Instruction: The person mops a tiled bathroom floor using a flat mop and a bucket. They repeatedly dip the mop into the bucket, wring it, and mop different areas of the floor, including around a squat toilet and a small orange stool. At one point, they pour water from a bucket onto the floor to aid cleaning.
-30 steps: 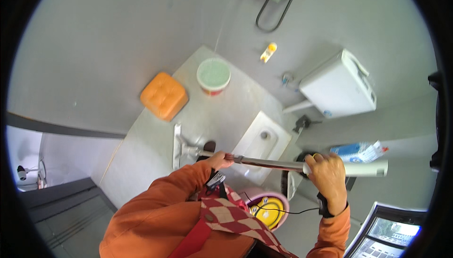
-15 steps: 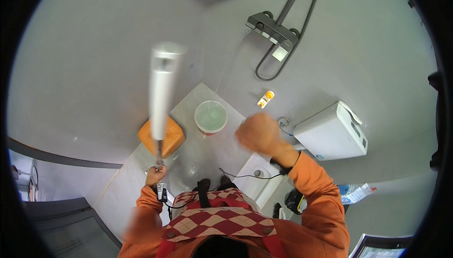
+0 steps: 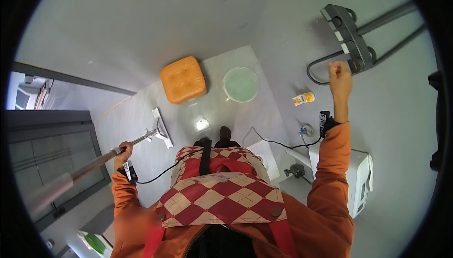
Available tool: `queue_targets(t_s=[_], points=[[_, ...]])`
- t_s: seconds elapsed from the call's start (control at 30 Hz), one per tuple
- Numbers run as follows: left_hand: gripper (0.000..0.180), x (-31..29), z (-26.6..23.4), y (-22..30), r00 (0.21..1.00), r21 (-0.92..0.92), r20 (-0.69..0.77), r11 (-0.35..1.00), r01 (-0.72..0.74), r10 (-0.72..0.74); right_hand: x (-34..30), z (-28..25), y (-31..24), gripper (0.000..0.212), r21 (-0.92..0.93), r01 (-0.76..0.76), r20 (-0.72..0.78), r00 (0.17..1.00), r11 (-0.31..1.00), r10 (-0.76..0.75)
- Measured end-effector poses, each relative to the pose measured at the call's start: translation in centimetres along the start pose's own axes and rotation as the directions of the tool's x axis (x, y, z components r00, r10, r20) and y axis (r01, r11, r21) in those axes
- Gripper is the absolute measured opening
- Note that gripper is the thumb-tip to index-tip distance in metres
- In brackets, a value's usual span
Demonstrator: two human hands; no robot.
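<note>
My left hand is wrapped round the pole of a long-handled mop at the left. Its narrow, flat white head rests on the floor beyond the hand, while the blurred grip end points back toward the lower left. Up at the right, my right hand has its fingers curled together at the lower end of a dark grey shower mixer. The hand covers that end, so what the fingers touch there is hidden. A round white bucket of water stands on the floor between my hands.
An orange tufted stool sits left of the bucket. A white and yellow bottle is by the right wall, near a wall valve. A white cistern stands at the right, and a dark-framed door at the left.
My right hand has reached right and up to the shower mixer. The mop's grip end has swung down to the lower left. Water ran into the bucket before; no stream shows now. The view has turned.
</note>
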State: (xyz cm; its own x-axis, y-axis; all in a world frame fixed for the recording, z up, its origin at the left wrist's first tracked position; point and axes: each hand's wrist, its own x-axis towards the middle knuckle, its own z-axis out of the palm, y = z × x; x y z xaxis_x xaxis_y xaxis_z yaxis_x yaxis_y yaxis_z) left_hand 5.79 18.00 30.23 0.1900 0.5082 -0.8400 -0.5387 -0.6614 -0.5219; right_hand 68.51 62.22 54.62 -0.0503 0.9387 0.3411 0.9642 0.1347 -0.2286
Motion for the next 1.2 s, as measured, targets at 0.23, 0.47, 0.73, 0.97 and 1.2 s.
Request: queue_targets(t_s=[0.23, 0.47, 0.73, 0.97, 1.2], points=[[0.027, -8.0, -6.6, -1.5, 0.996, -0.032, 0.057, 0.997, -0.066, 0.067, -6.6, 8.3, -3.2, 0.021, 0.332, 0.024, 0.368, 0.917, 0.943, -0.153], [0.03, -7.5, -6.6, -4.1, 0.976, -0.056, 0.063, 0.977, -0.206, 0.209, -14.4, 31.0, -6.6, 0.026, 0.449, -0.013, 0.769, 0.515, 0.893, -0.379], [0.034, -4.2, -7.8, -1.8, 0.95, 0.075, -0.09, 0.954, -0.291, 0.297, -12.2, 60.0, -10.3, 0.047, 0.3, -0.065, 0.886, 0.388, 0.952, -0.253], [0.044, -3.7, -8.7, -1.4, 0.937, 0.328, -0.218, 0.924, -0.194, 0.274, -6.0, 81.2, -19.7, 0.07, 0.42, -0.354, 0.785, 0.603, 0.835, -0.14], [0.039, -3.3, -5.3, -1.0, 0.935, 0.303, -0.268, 0.942, -0.147, 0.232, -5.9, 82.0, -25.1, 0.056, 0.465, -0.745, 0.873, 0.477, 0.479, -0.105]])
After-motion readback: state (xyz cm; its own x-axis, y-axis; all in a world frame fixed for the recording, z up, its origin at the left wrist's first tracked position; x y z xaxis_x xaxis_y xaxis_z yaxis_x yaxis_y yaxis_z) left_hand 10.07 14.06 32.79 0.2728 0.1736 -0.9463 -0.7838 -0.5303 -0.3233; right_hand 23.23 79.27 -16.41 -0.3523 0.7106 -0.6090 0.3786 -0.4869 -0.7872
